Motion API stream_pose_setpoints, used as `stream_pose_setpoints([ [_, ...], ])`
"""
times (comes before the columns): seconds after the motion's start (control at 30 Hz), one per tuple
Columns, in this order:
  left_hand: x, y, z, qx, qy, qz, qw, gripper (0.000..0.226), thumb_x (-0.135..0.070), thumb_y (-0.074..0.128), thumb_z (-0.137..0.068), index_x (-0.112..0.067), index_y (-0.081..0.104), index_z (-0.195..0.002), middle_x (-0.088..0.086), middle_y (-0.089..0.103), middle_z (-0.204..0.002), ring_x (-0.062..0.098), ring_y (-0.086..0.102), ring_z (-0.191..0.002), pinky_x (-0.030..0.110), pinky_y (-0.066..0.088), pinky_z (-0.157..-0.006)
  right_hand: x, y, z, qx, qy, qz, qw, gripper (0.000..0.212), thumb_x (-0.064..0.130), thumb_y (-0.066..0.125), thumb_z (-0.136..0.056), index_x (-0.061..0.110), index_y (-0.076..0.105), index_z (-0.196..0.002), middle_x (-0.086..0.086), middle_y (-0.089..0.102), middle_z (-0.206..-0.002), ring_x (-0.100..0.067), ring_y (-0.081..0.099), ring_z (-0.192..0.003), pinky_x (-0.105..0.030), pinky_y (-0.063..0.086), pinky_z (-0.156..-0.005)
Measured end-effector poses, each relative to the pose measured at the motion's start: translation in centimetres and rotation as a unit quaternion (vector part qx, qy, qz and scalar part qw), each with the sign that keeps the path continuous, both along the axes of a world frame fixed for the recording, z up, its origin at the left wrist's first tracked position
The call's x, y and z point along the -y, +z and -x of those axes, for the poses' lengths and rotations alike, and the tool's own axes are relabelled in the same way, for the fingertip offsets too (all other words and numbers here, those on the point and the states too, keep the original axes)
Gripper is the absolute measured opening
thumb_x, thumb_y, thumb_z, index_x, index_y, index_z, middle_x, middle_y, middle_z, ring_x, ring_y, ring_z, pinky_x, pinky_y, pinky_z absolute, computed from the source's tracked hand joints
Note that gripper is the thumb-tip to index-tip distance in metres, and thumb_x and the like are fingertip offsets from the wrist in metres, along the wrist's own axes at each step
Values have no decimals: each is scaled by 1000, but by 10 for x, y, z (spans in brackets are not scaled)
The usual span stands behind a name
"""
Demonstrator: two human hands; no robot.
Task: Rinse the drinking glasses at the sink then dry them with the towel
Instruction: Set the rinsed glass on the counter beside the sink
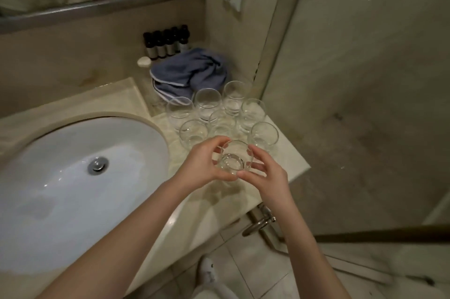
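Cradled between left hand (202, 164) and right hand (264, 172), fingers curled closed around it, one glass (233, 158) is held over the counter (289, 159), seemingly for carrying to the sink (60, 177).

No readable text anywhere. Pale labels on row of small dark bottles (166, 41) against back wall: too small, too blurred to read.

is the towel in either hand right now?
No. The blue towel lies bunched on the counter behind the glasses; both the left hand and right hand hold a glass.
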State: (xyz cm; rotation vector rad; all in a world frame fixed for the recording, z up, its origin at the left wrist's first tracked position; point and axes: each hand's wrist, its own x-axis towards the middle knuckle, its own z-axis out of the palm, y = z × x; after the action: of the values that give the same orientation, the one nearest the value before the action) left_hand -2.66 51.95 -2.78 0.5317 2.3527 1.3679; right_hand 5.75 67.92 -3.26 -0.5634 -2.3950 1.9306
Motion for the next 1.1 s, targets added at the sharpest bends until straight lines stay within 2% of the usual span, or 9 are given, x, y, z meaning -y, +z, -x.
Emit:
stream_pose_setpoints([
  [0.1, -11, -6, 9, -10, -11, 29, 999, 81, -16, 94, -55, -16, 58, -127, -1, 62, -116, 10, 59, -103, 8, 48, -73, -9, -6, 10, 2, 14, -43, 999, 70, 18, 84, -71, 23, 54, -134, 7, 61, -122, -10, 62, -106, -20, 52, -91],
  [0.27, -20, -5, 21, -33, -35, 84, 995, 84, -21, 94, -56, -13, 55, -129, 0, 62, -119, 14, 61, -106, 31, 52, -91, -16, -9, 22, -3, 42, -138, 990, 72, 22, 84, -72, 19, 51, -135, 5, 52, -119, -14, 60, -101, -23, 50, -91],
  [0.43, -26, -4, 26, -23, -38, 139, 989, 89, -25, 95, -54, -15, 52, -132, 4, 63, -122, 17, 62, -107, 36, 52, -92, -15, -10, 29, 6, 68, -235, 970, 73, 30, 81, -74, 17, 48, -138, -2, 52, -122, -16, 61, -96, -34, 52, -89],
  [0.6, -29, -2, 25, -22, -39, 190, 981, 91, -31, 93, -56, -16, 47, -134, 10, 63, -121, 22, 62, -109, 36, 52, -92, -11, -9, 29, 24, 77, -264, 961, 74, 31, 78, -77, 18, 44, -142, -4, 49, -123, -19, 61, -98, -33, 51, -88],
  [0.77, -32, 7, 22, -75, -70, 286, 953, 86, -44, 84, -68, -14, 39, -136, 12, 63, -106, 31, 61, -99, 37, 51, -81, -5, -3, 32, 49, 92, -307, 946, 72, 30, 75, -81, 14, 41, -142, -7, 49, -127, -24, 62, -104, -33, 46, -85],
  [0.9, -23, 11, 14, -68, -63, 295, 951, 81, -41, 84, -69, -10, 41, -131, 13, 60, -116, 33, 60, -105, 42, 51, -85, -1, -3, 25, 122, 63, -311, 940, 58, 31, 76, -81, 5, 48, -124, -8, 58, -116, -25, 60, -103, -27, 38, -76],
  [1.0, -1, 18, 12, -62, -73, 319, 943, 68, -33, 80, -74, -13, 47, -131, 9, 58, -121, 30, 59, -105, 38, 51, -82, 11, 1, 16, 213, 142, -337, 906, 45, 30, 72, -85, 6, 53, -117, -8, 62, -111, -24, 59, -102, -25, 37, -74],
  [1.1, 35, 25, 9, -57, -84, 352, 931, 60, -32, 77, -78, -17, 50, -130, 7, 59, -123, 28, 59, -107, 38, 51, -83, 45, 7, 12, 221, 218, -360, 880, 48, 29, 71, -85, 9, 53, -124, -8, 62, -116, -24, 59, -106, -27, 43, -82],
])
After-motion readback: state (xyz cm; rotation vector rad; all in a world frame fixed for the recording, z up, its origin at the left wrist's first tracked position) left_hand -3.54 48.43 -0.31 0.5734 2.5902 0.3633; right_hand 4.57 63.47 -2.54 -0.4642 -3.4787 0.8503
